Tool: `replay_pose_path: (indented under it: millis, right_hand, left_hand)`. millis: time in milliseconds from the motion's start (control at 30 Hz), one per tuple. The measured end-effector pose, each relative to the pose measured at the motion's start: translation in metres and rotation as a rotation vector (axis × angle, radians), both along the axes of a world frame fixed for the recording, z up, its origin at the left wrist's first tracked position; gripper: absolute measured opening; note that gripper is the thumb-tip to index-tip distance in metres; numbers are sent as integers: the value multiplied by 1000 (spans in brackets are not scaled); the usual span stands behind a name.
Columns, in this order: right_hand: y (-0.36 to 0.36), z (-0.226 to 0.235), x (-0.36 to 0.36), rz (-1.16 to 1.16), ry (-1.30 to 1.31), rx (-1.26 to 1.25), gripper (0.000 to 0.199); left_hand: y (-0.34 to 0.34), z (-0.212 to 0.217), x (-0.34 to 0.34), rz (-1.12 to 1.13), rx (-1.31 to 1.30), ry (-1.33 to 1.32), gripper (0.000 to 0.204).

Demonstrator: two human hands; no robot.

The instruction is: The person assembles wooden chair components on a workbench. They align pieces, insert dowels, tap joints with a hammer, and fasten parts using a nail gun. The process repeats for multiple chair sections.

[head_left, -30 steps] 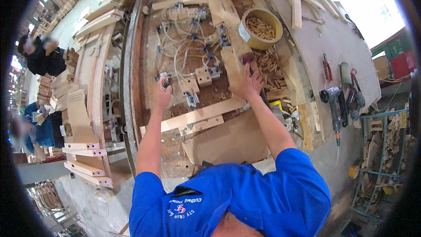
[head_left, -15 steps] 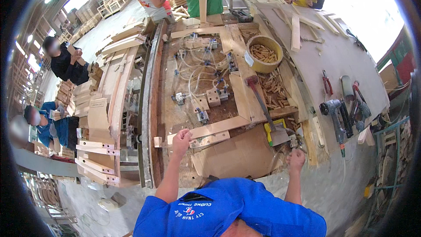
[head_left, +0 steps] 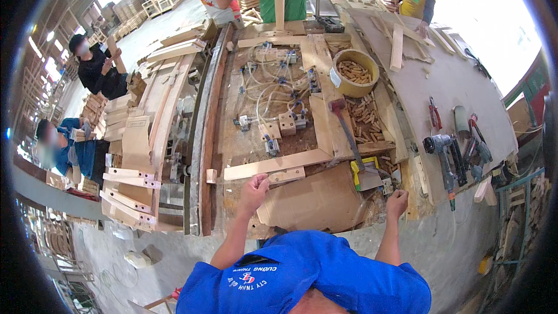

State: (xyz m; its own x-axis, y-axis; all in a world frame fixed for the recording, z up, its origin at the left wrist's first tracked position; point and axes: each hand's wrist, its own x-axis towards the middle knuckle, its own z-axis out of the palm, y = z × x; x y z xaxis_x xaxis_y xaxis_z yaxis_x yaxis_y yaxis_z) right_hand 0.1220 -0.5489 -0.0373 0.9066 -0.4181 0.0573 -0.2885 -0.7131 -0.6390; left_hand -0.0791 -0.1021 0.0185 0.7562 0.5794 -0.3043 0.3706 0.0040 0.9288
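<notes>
Workbench [head_left: 231, 145]: worn brown wood.
Drilled pale wooden strip [head_left: 287, 175]: near side, beside left hand [head_left: 254, 192].
Grip: left and right hand [head_left: 397, 203] curled; cannot tell whether grasping.
Hazard: bumping the red-headed hammer [head_left: 349, 135] could scatter loose wooden dowels [head_left: 366, 119].

Woodworking workshop, wooden dowels [head_left: 354, 71] in a tub [head_left: 356, 89], mallet [head_left: 347, 132], nail gun [head_left: 440, 148], stacked chair frames [head_left: 165, 1]
</notes>
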Motion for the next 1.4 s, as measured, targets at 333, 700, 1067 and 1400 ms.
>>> replay_pose_path:
  millis: [333,700,1067,1400]
  right_hand:
    - [-4,0,11,142,23,-157,16]
    - [2,11,8,128,39,-163,18]
    - [10,19,7,147,78,-168,18]
    - [5,16,7,148,57,-159,18]
  left_hand:
    - [-29,-24,-8,-107,15,22,36]
    - [-34,-11,-1,-161,3,93,38]
    - [-30,-22,1,-169,37,31,38]
    - [-25,-27,7,-193,31,81,39]
